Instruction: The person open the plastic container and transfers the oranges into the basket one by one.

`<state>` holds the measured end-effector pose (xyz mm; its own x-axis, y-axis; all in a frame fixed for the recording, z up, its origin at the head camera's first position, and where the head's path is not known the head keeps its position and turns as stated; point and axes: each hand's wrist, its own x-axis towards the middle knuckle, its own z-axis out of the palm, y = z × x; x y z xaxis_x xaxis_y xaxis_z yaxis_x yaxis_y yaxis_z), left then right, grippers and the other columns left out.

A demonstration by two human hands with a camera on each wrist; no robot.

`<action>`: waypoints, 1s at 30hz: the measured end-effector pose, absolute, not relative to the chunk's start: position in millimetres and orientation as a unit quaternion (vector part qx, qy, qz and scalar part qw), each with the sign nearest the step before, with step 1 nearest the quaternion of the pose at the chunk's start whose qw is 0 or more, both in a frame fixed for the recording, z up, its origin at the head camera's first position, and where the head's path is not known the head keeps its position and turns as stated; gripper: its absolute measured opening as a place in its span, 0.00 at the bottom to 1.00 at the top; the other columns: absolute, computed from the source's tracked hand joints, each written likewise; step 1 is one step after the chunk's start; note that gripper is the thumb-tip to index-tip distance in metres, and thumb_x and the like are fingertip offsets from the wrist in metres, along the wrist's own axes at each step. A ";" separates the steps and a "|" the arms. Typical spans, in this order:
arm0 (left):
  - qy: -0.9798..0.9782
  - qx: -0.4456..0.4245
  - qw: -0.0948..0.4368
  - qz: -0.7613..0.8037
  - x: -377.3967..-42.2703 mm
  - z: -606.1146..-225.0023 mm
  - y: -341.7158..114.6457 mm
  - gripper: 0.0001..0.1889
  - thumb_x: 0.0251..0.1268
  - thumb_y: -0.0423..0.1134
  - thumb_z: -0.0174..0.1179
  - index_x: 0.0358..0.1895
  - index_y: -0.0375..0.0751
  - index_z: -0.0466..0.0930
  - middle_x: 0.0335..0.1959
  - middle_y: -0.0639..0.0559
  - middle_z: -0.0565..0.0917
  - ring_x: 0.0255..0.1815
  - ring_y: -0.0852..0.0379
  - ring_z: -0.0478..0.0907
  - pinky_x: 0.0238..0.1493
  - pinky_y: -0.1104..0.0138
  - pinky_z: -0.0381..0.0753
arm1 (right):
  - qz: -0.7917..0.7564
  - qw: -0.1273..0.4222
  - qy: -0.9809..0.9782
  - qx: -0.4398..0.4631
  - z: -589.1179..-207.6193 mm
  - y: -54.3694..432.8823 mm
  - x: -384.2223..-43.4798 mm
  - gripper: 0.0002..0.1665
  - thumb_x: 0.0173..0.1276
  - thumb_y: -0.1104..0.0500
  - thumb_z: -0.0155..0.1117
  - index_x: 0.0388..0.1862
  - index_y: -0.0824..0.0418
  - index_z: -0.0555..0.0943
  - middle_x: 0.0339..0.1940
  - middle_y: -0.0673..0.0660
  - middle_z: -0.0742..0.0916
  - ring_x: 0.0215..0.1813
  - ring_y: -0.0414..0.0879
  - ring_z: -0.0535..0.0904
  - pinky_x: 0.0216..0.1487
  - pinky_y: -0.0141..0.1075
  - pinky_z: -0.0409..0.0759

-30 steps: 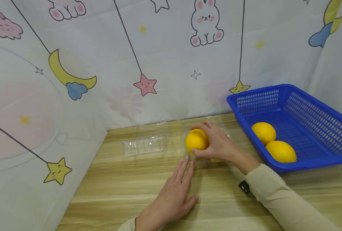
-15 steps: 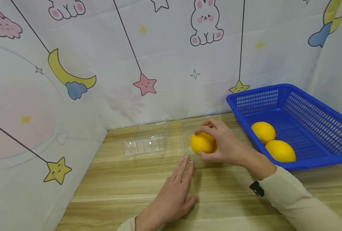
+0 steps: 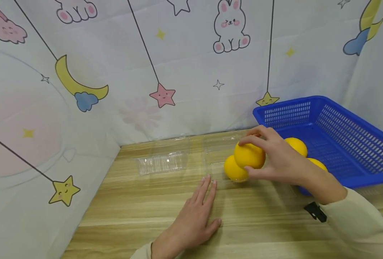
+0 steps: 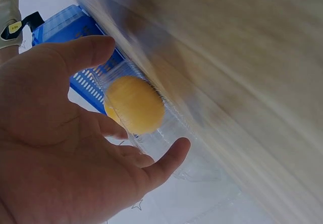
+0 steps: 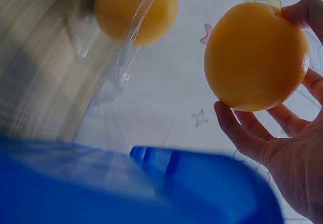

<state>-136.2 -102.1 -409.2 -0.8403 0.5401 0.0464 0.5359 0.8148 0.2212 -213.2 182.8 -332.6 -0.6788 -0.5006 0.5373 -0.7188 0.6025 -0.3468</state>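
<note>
My right hand (image 3: 283, 160) grips an orange (image 3: 249, 156) between thumb and fingers, raised off the table. Behind and left of it in the head view, a second orange (image 3: 234, 169) sits in a clear plastic clamshell box (image 3: 213, 158). The right wrist view shows the held orange (image 5: 256, 57) apart from the boxed orange (image 5: 136, 9). My left hand (image 3: 191, 219) lies with fingers extended, tips at the near edge of that box. In the left wrist view its palm and fingers (image 4: 96, 57) hold nothing.
A blue plastic basket (image 3: 353, 183) stands at the right, with two oranges (image 3: 296, 145) showing, partly hidden by my right hand. Another clear plastic box (image 3: 161, 163) lies at the left on the wooden table (image 3: 123, 216). A printed cloth (image 3: 191, 64) hangs behind.
My right hand has carried the held orange right and up, away from over the box toward the basket. This uncovers the orange in the box. The left hand has stayed put.
</note>
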 end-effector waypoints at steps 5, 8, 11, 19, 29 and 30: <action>0.953 0.283 0.010 0.110 -136.4 -410.3 -103.1 0.50 0.75 0.51 0.64 0.88 0.38 0.43 0.89 0.41 0.39 0.89 0.44 0.43 0.72 0.42 0.74 | 0.271 0.221 -0.872 0.343 -333.1 202.9 -211.0 0.32 0.53 0.58 0.84 0.59 0.51 0.85 0.60 0.56 0.79 0.62 0.58 0.74 0.49 0.56 0.84; 0.953 0.282 0.012 0.110 -136.8 -411.1 -103.1 0.51 0.75 0.51 0.64 0.88 0.38 0.42 0.90 0.41 0.39 0.89 0.45 0.43 0.71 0.41 0.74 | 0.267 0.224 -0.876 0.334 -331.8 213.6 -210.0 0.34 0.52 0.59 0.85 0.60 0.51 0.84 0.61 0.57 0.79 0.61 0.58 0.73 0.47 0.56 0.85; 0.953 0.281 0.015 0.112 -136.8 -411.2 -103.2 0.51 0.75 0.51 0.64 0.88 0.38 0.42 0.90 0.42 0.39 0.89 0.45 0.43 0.71 0.41 0.75 | 0.263 0.223 -0.882 0.321 -330.1 223.1 -209.1 0.34 0.53 0.60 0.85 0.60 0.51 0.84 0.61 0.58 0.78 0.62 0.59 0.73 0.48 0.57 0.85; 0.953 0.277 0.024 0.116 -136.3 -409.8 -103.3 0.51 0.75 0.51 0.64 0.88 0.39 0.42 0.90 0.43 0.38 0.90 0.45 0.41 0.71 0.39 0.74 | 0.244 0.244 -0.890 0.297 -328.1 246.4 -207.0 0.35 0.48 0.62 0.86 0.57 0.52 0.85 0.60 0.59 0.79 0.59 0.61 0.73 0.46 0.58 0.82; 0.953 0.278 0.025 0.117 -135.6 -408.6 -103.2 0.51 0.75 0.51 0.65 0.88 0.39 0.41 0.90 0.43 0.38 0.90 0.46 0.41 0.71 0.39 0.74 | 0.244 0.248 -0.898 0.269 -331.8 268.7 -202.6 0.36 0.44 0.62 0.87 0.55 0.53 0.85 0.59 0.60 0.80 0.58 0.61 0.73 0.47 0.62 0.77; 0.953 0.278 0.025 0.117 -135.6 -408.6 -103.2 0.51 0.75 0.51 0.65 0.88 0.39 0.41 0.90 0.43 0.38 0.90 0.46 0.41 0.71 0.39 0.74 | 0.245 0.245 -0.901 0.262 -332.4 270.8 -201.9 0.35 0.44 0.61 0.87 0.55 0.53 0.86 0.59 0.60 0.80 0.58 0.61 0.73 0.47 0.63 0.77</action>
